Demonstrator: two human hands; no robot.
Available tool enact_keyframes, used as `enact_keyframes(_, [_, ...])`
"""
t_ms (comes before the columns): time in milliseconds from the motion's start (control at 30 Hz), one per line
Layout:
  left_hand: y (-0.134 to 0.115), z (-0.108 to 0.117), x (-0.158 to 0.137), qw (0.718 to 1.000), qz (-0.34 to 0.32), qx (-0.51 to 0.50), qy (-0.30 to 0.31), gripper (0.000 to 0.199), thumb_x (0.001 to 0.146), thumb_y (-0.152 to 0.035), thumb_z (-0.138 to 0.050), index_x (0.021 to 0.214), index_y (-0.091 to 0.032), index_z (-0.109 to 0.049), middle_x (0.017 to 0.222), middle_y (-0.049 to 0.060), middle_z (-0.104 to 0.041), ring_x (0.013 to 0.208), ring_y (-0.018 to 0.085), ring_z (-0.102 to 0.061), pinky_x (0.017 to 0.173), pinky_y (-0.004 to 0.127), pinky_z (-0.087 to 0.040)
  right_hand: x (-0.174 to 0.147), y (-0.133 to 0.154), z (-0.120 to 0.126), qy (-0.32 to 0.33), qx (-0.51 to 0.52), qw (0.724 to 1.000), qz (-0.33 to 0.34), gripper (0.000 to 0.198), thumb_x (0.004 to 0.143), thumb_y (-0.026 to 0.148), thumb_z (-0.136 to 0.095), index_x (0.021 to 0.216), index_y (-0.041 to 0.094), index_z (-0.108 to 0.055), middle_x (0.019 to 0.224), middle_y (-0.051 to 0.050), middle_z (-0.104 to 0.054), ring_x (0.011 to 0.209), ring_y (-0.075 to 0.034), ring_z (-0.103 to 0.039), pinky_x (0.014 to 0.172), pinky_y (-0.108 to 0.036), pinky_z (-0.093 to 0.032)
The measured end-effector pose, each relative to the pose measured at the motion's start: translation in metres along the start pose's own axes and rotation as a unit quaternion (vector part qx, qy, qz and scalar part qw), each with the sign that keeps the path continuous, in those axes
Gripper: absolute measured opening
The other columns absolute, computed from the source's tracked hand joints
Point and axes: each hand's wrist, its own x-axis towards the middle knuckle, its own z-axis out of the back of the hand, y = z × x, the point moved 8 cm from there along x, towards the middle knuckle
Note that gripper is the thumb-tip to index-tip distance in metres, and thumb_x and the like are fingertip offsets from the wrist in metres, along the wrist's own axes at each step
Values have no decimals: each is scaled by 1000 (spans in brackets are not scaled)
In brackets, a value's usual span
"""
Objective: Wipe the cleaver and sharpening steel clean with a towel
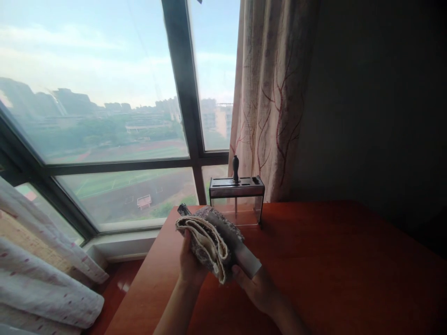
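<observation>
2 hands on it: left hand [193, 260] gripping a folded cloth [204, 239], right hand [260, 286] holding the end of a knife blade [248, 259] against it, fingers partly hidden; both over the table [324, 274], knife stand [237, 190] behind, black handle [235, 170] sticking up

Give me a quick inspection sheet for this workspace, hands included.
Surface: reddish-brown table, dimmer toward the right.
Job's things: folded fluffy cloth against a flat grey blade; black end, probably its handle.
Clutter: stand near the table's far edge, black-handled tool upright in it.
Hands: left hand grips the cloth; right hand at the blade's near end, fingers partly hidden.
Cables: nothing seen.
Surroundings: window frame, curtains.
</observation>
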Motion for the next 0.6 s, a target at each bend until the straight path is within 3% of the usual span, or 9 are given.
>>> enact_keyframes(200, [-33, 3, 10, 997, -69, -31, 21, 39, 93, -48, -43, 111, -23, -67, 100, 4, -76, 95, 21, -70, 92, 33, -52, -10, -19, 8, -64, -10, 997, -33, 35, 83, 50, -59, 88, 17, -70, 77, -4, -69, 74, -22, -64, 70, -31, -52])
enact_keyframes(267, [-49, 11, 11, 993, -113, -34, -22, 42, 93, -49, -41, 112, -22, -66, 95, 4, -77, 89, 21, -72, 89, 33, -53, -16, -27, 13, -101, 9, 992, -72, 37, 79, 51, -64, 92, 17, -69, 84, -7, -70, 79, -24, -65, 72, -34, -53])
enact_keyframes(367, [-65, 24, 9, 981, -158, -21, -112, 43, 94, -50, -39, 111, -22, -66, 86, 2, -77, 77, 19, -72, 86, 33, -55, -19, -28, 10, -98, 72, 987, -106, 38, 79, 49, -66, 103, 20, -67, 95, -9, -70, 91, -28, -65, 79, -39, -53])
enact_keyframes(467, [-64, 26, 6, 974, -174, -9, -147, 46, 93, -53, -36, 109, -23, -67, 85, 1, -77, 77, 19, -72, 84, 34, -56, -19, -22, 6, -95, 108, 984, -103, 38, 80, 46, -66, 109, 22, -64, 97, -9, -70, 96, -30, -64, 82, -41, -52])
enact_keyframes(600, [-38, 24, 4, 978, -122, -12, -166, 44, 91, -54, -40, 104, -23, -69, 87, 4, -78, 82, 22, -72, 82, 37, -56, -16, -16, -2, -75, 47, 992, -85, 31, 86, 45, -58, 103, 21, -66, 89, -7, -70, 83, -26, -65, 74, -36, -51])
